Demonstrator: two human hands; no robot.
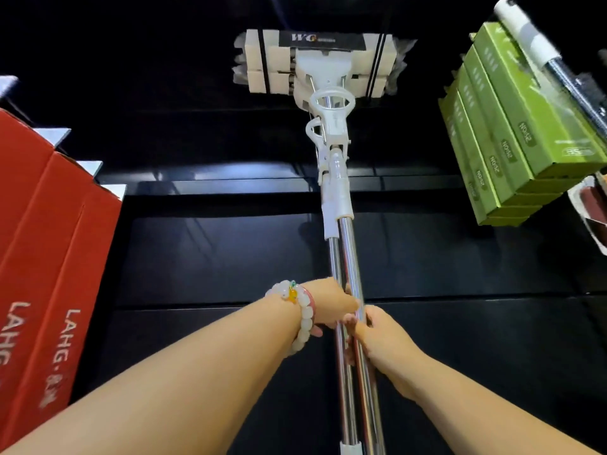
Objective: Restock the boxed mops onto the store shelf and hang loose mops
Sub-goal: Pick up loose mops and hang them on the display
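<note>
Two loose sponge mops are held together, their shiny metal poles side by side and pointing up toward the dark shelf wall. Their white sponge heads, wrapped in plastic with a black label, are stacked at the top centre. My left hand, with a white bead bracelet on the wrist, grips the poles from the left. My right hand grips them just below, from the right. Green mop boxes are stacked on the shelf at the upper right.
Red cartons printed LAHG stand at the left edge. Another mop handle, white and black, hangs at the top right beside the green boxes. A dark shelf board crosses behind the poles. A packaged item shows at the right edge.
</note>
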